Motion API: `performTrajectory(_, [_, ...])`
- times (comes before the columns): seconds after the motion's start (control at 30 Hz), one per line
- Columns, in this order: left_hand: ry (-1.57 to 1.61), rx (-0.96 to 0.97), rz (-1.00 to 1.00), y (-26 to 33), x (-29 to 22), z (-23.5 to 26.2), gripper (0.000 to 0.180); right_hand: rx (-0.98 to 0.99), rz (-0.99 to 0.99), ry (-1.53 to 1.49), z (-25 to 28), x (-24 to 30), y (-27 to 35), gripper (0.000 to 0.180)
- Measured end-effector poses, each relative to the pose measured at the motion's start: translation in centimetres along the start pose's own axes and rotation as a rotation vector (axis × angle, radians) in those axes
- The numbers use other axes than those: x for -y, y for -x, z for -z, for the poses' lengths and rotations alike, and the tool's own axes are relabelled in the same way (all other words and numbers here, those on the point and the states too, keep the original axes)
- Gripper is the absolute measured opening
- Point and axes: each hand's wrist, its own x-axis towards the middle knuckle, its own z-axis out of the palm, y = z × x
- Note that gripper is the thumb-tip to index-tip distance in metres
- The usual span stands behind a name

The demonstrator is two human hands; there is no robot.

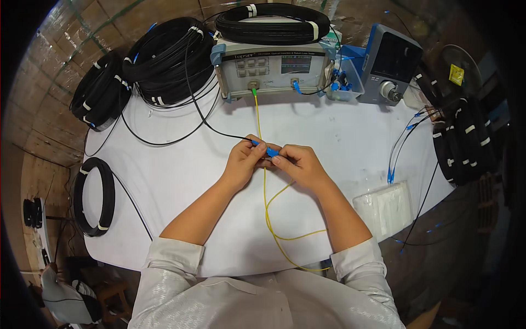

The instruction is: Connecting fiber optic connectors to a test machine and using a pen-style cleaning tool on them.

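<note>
Blue plastic first: a small blue connector [267,148] is sitting pinched between both hands over the middle of the white table [181,181]. The left hand [245,163] is closing its fingertips narrowly around the connector's left end, where a thin black cable [197,109] is entering it. The right hand [298,164] is gripping the right end, fingers curled tight. I am watching this from the head view only, so I cannot tell whether the two halves are fully seated.

A yellow cable [257,112] is running from the green port on the grey test instrument [274,68] down under the hands and looping loosely toward the table's near edge.

Risks, as I am judging them:
- The black cable is bending fairly sharply just left of the left hand; a pull there is likely to kink the fibre.
- The yellow loop is lying beneath both forearms; a sleeve or wrist dragging across could tug the plug at the instrument.
- Fingertips are working very near the connector's end; a touch on the end face would be soiling it. The white wipe pack [386,207] is lying well apart to the right.
- The black coils [164,60] are crowding the instrument's left side, so slack could snag there.
</note>
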Motion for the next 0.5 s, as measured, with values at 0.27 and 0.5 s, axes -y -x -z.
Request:
performTrajectory(0.27, [-0.035,0.039,-0.013,-0.1,0.1,-0.1,0.021,-0.056,0.039,-0.074,-0.8,-1.7,0.0,0.027])
performTrajectory(0.5, [-0.022,0.049,-0.018,0.0,0.0,-0.1,0.019,-0.054,0.024,-0.095,-0.9,-1.1,0.0,0.027])
